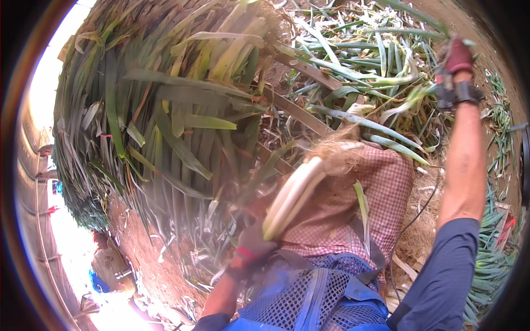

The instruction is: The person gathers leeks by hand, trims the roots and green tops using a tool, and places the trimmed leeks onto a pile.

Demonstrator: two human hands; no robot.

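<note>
On your left, a big stack of green onions (127,110) is filling the space, while your gloved left hand (255,246) is closing around a bundle of white onion stalks (290,193), which is slanting over the checkered cloth (389,182), roots (339,158) pointing away from you. Farther right, loose leaves (381,60) are lying heaped, and your gloved right hand (458,58) is reaching past them, fingers curling round a long green leaf (418,14).
</note>
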